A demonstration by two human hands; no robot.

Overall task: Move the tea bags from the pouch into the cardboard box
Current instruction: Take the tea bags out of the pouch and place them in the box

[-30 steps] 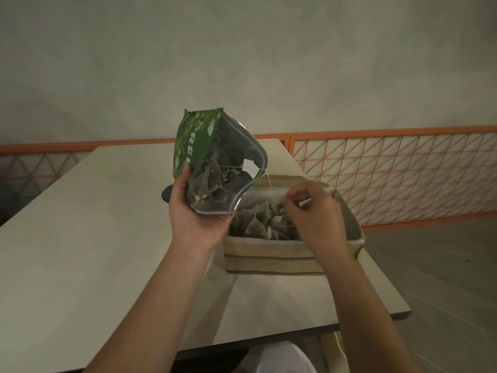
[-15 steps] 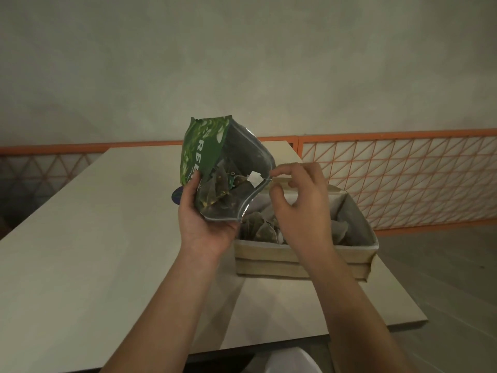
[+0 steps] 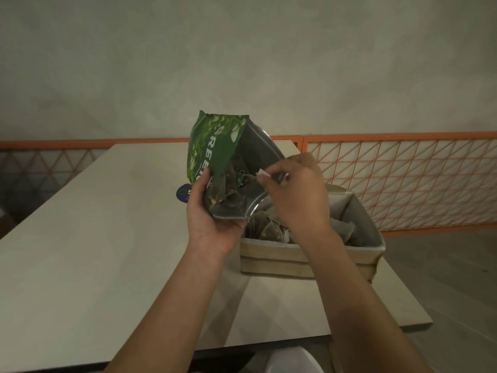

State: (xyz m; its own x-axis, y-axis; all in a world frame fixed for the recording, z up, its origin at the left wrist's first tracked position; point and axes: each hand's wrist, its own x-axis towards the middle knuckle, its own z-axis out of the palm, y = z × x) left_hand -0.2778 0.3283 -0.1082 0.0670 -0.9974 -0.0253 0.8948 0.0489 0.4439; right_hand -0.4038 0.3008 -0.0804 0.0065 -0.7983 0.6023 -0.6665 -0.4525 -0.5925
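My left hand (image 3: 212, 219) grips the green pouch (image 3: 215, 146) by its lower edge and holds it tilted above the table, its open mouth turned right. Several tea bags (image 3: 228, 184) lie inside the pouch. My right hand (image 3: 295, 195) is at the pouch mouth, thumb and forefinger pinching a small white tea bag tag (image 3: 262, 173). Below and to the right stands the cardboard box (image 3: 304, 258), with several tea bags (image 3: 271, 230) in it.
The pale table (image 3: 94, 238) stretches left and toward me; its right edge runs close beside the box. A small dark round object (image 3: 184, 193) lies behind my left hand. An orange lattice railing (image 3: 403, 179) lines the back. A white chair (image 3: 293, 360) sits under the near edge.
My right hand rose from inside the box to the pouch mouth and took hold of the white tag. The pouch stayed in my left hand.
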